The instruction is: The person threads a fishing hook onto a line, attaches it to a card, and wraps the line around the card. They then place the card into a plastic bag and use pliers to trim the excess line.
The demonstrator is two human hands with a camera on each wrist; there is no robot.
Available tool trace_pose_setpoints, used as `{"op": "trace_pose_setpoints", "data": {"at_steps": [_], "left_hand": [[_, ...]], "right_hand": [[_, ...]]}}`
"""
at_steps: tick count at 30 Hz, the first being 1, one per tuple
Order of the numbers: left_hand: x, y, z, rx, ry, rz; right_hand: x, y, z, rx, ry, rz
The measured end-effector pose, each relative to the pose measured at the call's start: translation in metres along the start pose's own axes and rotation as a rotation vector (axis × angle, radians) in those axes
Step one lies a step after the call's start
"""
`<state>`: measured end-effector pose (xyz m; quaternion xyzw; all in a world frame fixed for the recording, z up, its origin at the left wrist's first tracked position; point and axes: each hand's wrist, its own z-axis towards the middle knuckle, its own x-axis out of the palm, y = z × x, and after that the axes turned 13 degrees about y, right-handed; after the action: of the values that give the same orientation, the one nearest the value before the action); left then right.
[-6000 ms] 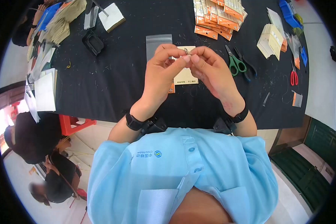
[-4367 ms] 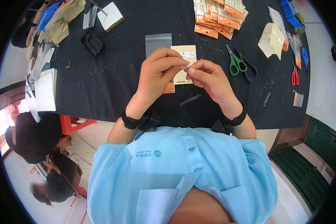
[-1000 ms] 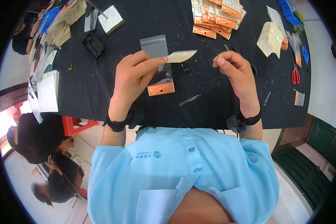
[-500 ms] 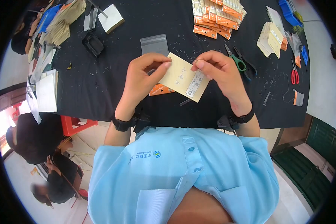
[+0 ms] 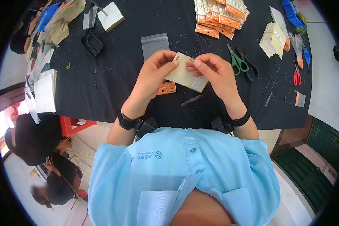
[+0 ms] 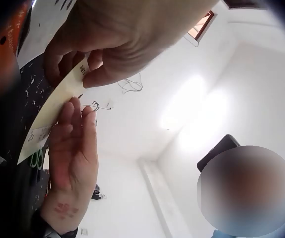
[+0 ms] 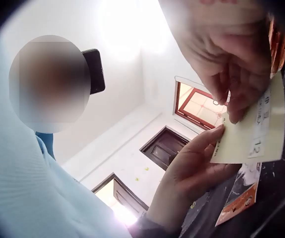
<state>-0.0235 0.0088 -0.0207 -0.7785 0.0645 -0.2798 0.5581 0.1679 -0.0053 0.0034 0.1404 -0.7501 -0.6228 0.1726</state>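
My left hand [image 5: 151, 75] pinches one end of a cream paper card [image 5: 186, 80] between thumb and fingers, tilting it above the table. A printed label with the number 12 [image 7: 256, 139] shows in the right wrist view. Close over the card, the thumb and forefinger of my right hand [image 5: 219, 75] pinch small fish hooks [image 6: 95, 105] with thin line, seen against the wall in the left wrist view. Below lies a clear zip bag [image 5: 154, 42] with an orange end [image 5: 167, 88], partly hidden by the left hand and card.
Green-handled scissors [image 5: 239, 64] and pliers [image 5: 249, 67] lie right of the hands. Packed orange-and-cream bags [image 5: 220, 17] are piled at the back. A card stack [image 5: 272, 41] and red scissors [image 5: 297, 77] are farther right; a black tray [image 5: 92, 43] is at left.
Earlier both hands worked at a small thing over the card lying on the bag. The left hand then lifted the card and turned it; the right hand has come in over it with the hooks.
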Motion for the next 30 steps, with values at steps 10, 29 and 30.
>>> {"op": "trace_pose_setpoints", "data": {"at_steps": [10, 29, 30], "left_hand": [[0.001, 0.004, 0.002, -0.127, -0.029, -0.108], [0.012, 0.004, 0.002, -0.005, -0.104, 0.019], [0.013, 0.005, 0.002, 0.04, -0.142, 0.077]], "right_hand": [[0.001, 0.0, 0.001, 0.009, -0.002, 0.236], [0.0, 0.0, 0.0, -0.022, 0.03, 0.289], [0.0, 0.0, 0.0, -0.026, 0.031, 0.298]]}}
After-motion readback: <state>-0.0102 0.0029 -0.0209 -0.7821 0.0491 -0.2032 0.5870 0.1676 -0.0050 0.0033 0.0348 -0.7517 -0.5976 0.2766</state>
